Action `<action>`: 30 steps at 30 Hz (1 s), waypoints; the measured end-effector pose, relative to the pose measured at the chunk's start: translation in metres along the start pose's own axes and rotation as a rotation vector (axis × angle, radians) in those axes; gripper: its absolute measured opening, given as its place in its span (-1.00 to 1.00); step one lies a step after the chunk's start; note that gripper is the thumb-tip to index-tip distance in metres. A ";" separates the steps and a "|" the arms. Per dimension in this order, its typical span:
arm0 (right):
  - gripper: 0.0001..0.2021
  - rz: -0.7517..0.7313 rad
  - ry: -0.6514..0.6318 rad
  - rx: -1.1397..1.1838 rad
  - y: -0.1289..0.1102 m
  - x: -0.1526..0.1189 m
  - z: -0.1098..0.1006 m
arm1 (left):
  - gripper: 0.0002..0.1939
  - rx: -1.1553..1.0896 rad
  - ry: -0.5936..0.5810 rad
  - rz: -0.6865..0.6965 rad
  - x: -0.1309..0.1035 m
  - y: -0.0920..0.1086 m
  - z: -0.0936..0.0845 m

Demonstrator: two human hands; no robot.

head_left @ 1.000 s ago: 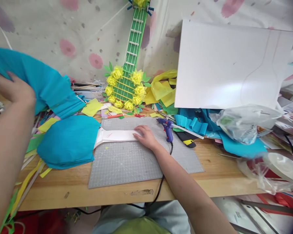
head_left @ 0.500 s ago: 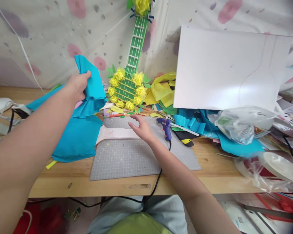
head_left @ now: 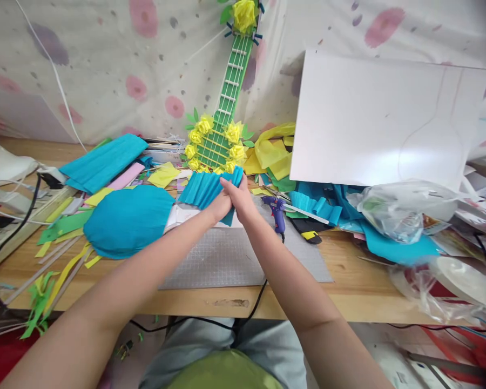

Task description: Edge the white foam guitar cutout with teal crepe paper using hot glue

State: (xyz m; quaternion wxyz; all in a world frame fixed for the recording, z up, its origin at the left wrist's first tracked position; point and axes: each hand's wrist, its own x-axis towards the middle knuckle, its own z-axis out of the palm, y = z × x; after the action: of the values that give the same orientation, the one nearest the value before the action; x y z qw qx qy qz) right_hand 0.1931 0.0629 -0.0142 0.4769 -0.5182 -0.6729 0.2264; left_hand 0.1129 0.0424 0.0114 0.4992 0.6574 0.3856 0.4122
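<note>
My left hand (head_left: 220,207) and my right hand (head_left: 242,199) meet over the mat, both closed on a pleated strip of blue crepe paper (head_left: 200,189). Its ruffled part spreads to the left of my fingers, and a corner hangs below them. Beneath, a white cardboard neck (head_left: 180,215) lies on the grey cutting mat (head_left: 210,265), partly hidden by my hands. It joins a rounded body covered in blue crepe paper (head_left: 129,221) on the left. Right of my hands, a purple glue gun (head_left: 276,212) rests on the mat.
A green paper guitar with yellow roses (head_left: 222,113) leans against the wall. Behind the right side stands a white board (head_left: 389,119) with a pencilled outline. A folded blue crepe piece (head_left: 105,159), paper scraps (head_left: 68,224) and a power strip (head_left: 16,227) occupy the left.
My left hand has come from the upper left to the middle with blue crepe paper. My right hand, empty before, now grips it too. The blue-covered body is uncovered to view.
</note>
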 end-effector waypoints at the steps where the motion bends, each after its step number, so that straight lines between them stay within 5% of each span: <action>1: -0.35 0.087 0.025 0.022 0.006 -0.004 -0.003 | -0.55 -0.043 -0.045 -0.016 -0.002 -0.003 0.001; 3: -0.35 0.288 0.071 0.060 0.016 -0.012 -0.015 | -0.54 0.005 -0.116 -0.047 0.000 -0.011 -0.011; 7: -0.34 0.447 0.018 -0.163 0.027 -0.027 -0.044 | -0.62 0.525 0.315 -0.021 0.015 -0.028 -0.067; 9: -0.32 0.443 -0.053 -0.290 0.029 -0.030 -0.054 | -0.60 0.827 0.387 -0.147 0.023 -0.038 -0.093; 12: -0.30 0.414 -0.129 -0.410 0.028 -0.032 -0.057 | -0.47 0.975 0.226 -0.376 0.026 -0.052 -0.109; 15: -0.31 0.355 -0.152 -0.479 0.027 -0.033 -0.054 | -0.41 0.993 0.089 -0.467 0.023 -0.059 -0.103; 19: -0.32 0.269 -0.176 -0.618 0.027 -0.035 -0.050 | -0.49 1.074 0.157 -0.446 0.016 -0.046 -0.096; 22: -0.35 0.208 -0.206 -0.747 0.027 -0.036 -0.049 | -0.43 1.150 0.233 -0.419 0.004 -0.024 -0.108; 26: -0.41 0.136 -0.215 -0.870 0.026 -0.032 -0.048 | -0.35 1.298 0.112 -0.430 -0.025 -0.001 -0.127; 30: -0.41 0.106 -0.254 -0.931 0.030 -0.030 -0.046 | -0.33 1.411 -0.005 -0.414 -0.061 -0.001 -0.128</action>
State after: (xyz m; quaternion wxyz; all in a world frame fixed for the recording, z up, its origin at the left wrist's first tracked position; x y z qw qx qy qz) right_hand 0.2477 0.0375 -0.0298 0.0964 -0.6782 -0.7284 -0.0134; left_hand -0.0279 0.0302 0.0218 0.0259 0.7369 0.6745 -0.0382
